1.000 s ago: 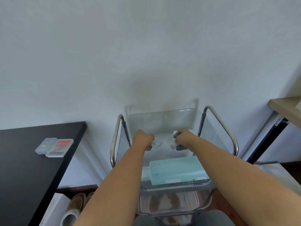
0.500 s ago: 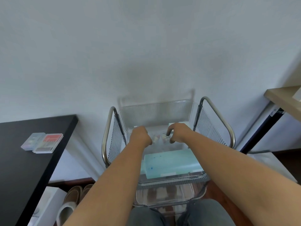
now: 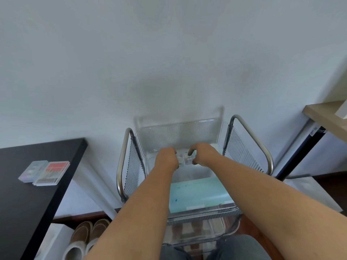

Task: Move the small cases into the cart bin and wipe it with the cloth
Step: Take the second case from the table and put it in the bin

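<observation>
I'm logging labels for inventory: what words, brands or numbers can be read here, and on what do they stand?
None can be read.
Red-topped case on the black table: print too blurred to read.
Clear case beside it: no legible text.
White tag on the dark post at right: too small to read.
Small cases between the hands, in the cart bin: too blurred.

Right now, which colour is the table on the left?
Black; the table shows best in the head view.
</observation>
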Motion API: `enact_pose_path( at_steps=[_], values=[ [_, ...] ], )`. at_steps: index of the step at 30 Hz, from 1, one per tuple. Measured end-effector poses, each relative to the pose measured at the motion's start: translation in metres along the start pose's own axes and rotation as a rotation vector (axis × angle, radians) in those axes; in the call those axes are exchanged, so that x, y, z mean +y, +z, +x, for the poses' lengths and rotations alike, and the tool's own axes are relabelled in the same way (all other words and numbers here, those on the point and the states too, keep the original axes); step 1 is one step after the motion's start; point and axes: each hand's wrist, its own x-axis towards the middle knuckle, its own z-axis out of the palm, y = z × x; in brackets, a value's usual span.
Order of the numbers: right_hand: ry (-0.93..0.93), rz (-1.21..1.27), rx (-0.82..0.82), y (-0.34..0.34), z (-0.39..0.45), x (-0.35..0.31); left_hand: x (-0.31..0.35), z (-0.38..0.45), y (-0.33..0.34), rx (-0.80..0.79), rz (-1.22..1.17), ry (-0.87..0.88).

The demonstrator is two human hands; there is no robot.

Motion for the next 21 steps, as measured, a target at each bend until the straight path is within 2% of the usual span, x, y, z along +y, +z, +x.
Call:
enact_pose_path(
  at_steps=[8, 21],
  values=[
    [0.012, 0.086, 0.025, -0.001, 0.014, 0.008, 0.001, 0.016, 0.007, 0.066, -0.004, 0.035],
    [0.023, 0.132, 0.062, 0.000, 0.015, 0.018, 0.003, 0.015, 0.011, 0.057, -0.032, 0.069]
  ],
)
